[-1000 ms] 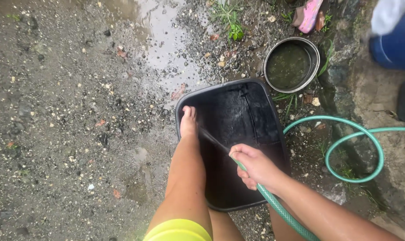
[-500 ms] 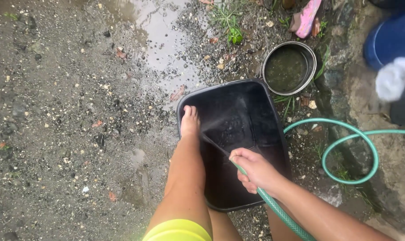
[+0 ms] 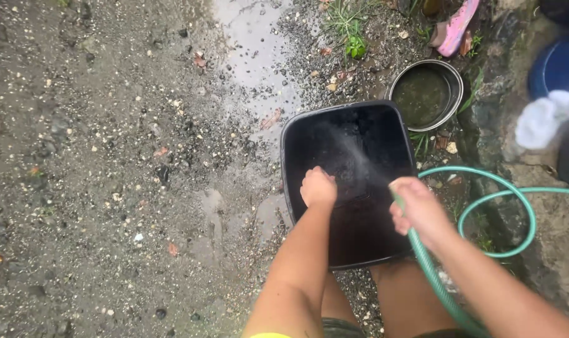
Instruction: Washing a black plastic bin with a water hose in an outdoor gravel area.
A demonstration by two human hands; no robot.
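Note:
A black rectangular plastic tub [image 3: 287,145] stands on wet gravel in front of my knees. My left hand [image 3: 317,186] is inside it, fingers curled against the wet bottom near the left wall; I see nothing in it. My right hand [image 3: 416,209] is closed around the end of a green garden hose [image 3: 431,275] over the tub's right rim. A thin spray of water goes from the hose end up and left into the tub.
The hose loops [image 3: 503,216] over the ground to the right. A metal bowl [image 3: 425,94] of murky water sits behind the tub. A pink sandal [image 3: 456,25], a blue container [image 3: 560,62] and a white cloth [image 3: 541,119] lie at the upper right. A puddle [image 3: 253,44] spreads behind.
My left hand left the tub's left rim and moved inside the tub. My right hand with the hose shifted to the right rim, and the spray now points up-left.

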